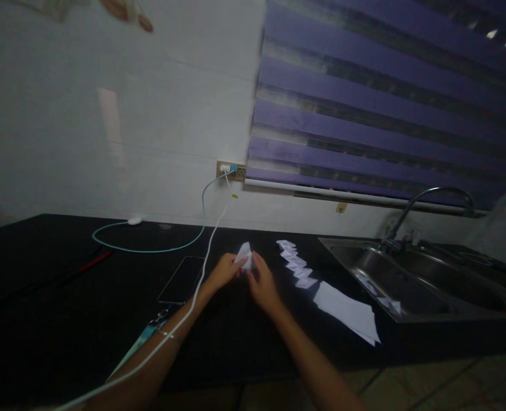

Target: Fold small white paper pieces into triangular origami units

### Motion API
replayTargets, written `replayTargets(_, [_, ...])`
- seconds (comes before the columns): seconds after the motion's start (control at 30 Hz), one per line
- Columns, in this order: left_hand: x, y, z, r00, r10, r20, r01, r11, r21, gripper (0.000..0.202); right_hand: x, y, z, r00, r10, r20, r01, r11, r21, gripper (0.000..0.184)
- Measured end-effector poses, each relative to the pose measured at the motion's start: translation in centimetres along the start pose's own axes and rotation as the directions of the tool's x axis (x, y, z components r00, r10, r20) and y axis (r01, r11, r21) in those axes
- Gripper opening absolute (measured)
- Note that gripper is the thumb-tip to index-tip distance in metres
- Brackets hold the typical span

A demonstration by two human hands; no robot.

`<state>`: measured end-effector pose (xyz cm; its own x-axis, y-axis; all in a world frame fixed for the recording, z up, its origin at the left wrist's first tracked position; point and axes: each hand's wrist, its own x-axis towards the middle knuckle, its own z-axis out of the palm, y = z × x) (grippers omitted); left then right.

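Observation:
A small piece of folded white paper (245, 253) is held up between both hands over the black counter (236, 331). My left hand (225, 270) pinches its left side, thumb across the front. On the right edge, my right hand (261, 281) grips the paper with its fingers and thumb. The piece narrows to a point at the top; its lower part is hidden by my fingers. To the right lies a row of several folded white paper pieces (296, 264). Nearer to me is a stack of flat white paper sheets (347, 311).
A phone (181, 279) with a lanyard (139, 345) lies left of my hands. The white cable (199, 279) runs across my left forearm from the wall outlet (231, 170). At right is a metal sink (398, 279) with a faucet (407, 211).

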<state>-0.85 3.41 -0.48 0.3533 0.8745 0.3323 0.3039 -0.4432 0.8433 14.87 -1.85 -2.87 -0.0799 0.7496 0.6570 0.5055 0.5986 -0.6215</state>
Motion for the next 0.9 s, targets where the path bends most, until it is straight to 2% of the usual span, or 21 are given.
replayTargets(0.27, [0.3,-0.7,0.1,1.0,-0.019,0.012,0.019,1.0,0.002,0.059,-0.8,0.5,1.0,0.99,-0.031,0.137,0.042,0.996,-0.078,0.07])
replayTargets(0.4, [0.3,-0.8,0.0,1.0,-0.014,-0.01,0.014,0.999,-0.03,0.059,-0.7,-0.2,1.0,0.985,-0.063,0.163,0.079,0.993,-0.089,0.068])
replayTargets(0.47, [0.2,-0.7,-0.2,1.0,-0.019,-0.018,0.019,0.999,-0.026,0.058,-0.5,-0.4,0.7,0.99,-0.056,0.127,0.064,0.996,-0.058,0.063])
replayTargets(0.53, [0.2,-0.6,-0.2,1.0,-0.005,0.017,0.006,1.0,-0.025,0.058,0.0,-0.4,0.4,1.0,0.017,0.02,-0.017,1.0,-0.007,0.051])
replayTargets(0.6, [0.1,-0.5,0.0,0.996,0.01,0.086,-0.007,0.999,-0.031,0.057,0.5,-0.1,0.0,0.984,0.154,-0.091,-0.146,0.985,0.091,0.035])
replayTargets(0.63, [0.1,-0.4,0.1,0.993,0.016,0.119,-0.011,0.999,-0.038,0.057,0.8,0.0,-0.2,0.972,0.216,-0.093,-0.199,0.967,0.161,0.029])
replayTargets(0.77, [0.0,-0.3,0.5,0.984,0.043,0.172,-0.032,0.997,-0.067,0.058,1.4,0.6,-0.8,0.946,0.315,0.074,-0.318,0.864,0.39,0.026])
replayTargets(0.9, [-0.1,0.5,-0.2,0.981,0.026,0.192,-0.009,0.996,-0.086,0.053,1.5,0.7,-1.4,0.904,0.39,0.173,-0.424,0.775,0.47,0.031])
